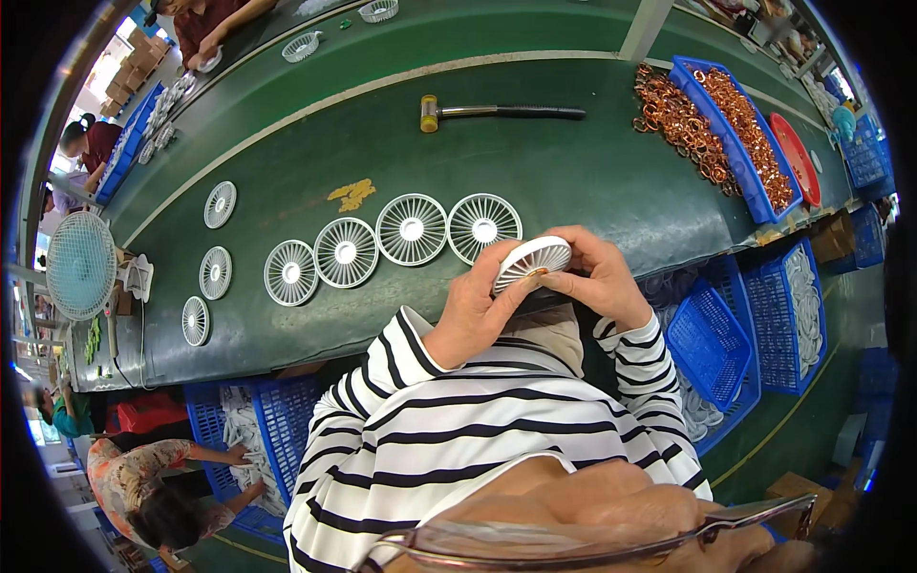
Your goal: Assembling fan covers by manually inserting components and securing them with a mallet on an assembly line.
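Both hands hold one white round slotted disc tilted on edge above the near edge of the green belt. My left hand grips its lower left rim. My right hand holds its right side, where a bit of copper shows under the rim. Beyond the hands, a row of white round discs lies flat on the belt, the closest one just behind my left fingers.
A mallet lies farther back on the belt. Blue bins of copper coils stand at the right. Blue baskets sit below the belt edge on the right. Other people work at the left and far side. A small fan stands left.
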Demonstrator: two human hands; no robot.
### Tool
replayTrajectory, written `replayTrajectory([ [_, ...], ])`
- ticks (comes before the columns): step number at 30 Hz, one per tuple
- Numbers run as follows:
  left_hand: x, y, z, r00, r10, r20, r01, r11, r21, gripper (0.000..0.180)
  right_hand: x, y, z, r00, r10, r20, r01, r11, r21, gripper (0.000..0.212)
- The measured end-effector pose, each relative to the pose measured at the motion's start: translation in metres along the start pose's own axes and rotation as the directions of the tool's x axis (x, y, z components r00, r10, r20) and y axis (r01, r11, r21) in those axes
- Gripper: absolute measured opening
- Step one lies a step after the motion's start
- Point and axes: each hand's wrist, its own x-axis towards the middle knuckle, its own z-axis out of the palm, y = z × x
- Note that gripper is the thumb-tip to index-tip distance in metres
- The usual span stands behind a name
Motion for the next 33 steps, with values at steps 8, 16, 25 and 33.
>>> replayTrajectory([
  [8,-0.002,-0.005,-0.005,0.958,0.234,-0.167,-0.211,0.967,0.142,0.053,0.013,0.000,-0.035,0.801,-0.576,-0.162,0.165,0.473,-0.865,0.021],
  [16,-0.010,-0.006,-0.010,0.943,0.331,-0.032,-0.317,0.923,0.220,0.026,0.031,-0.002,-0.067,0.926,-0.359,-0.116,0.130,0.592,-0.795,0.032],
  [25,-0.014,-0.007,-0.018,0.938,0.347,0.023,-0.345,0.921,0.180,0.019,0.118,0.052,-0.197,0.844,-0.222,-0.489,-0.475,0.116,-0.873,0.045],
  [33,-0.039,0.000,-0.057,0.906,0.418,-0.066,-0.383,0.876,0.291,0.023,0.091,0.065,-0.205,0.870,-0.482,-0.107,-0.023,0.177,-0.984,0.025],
])
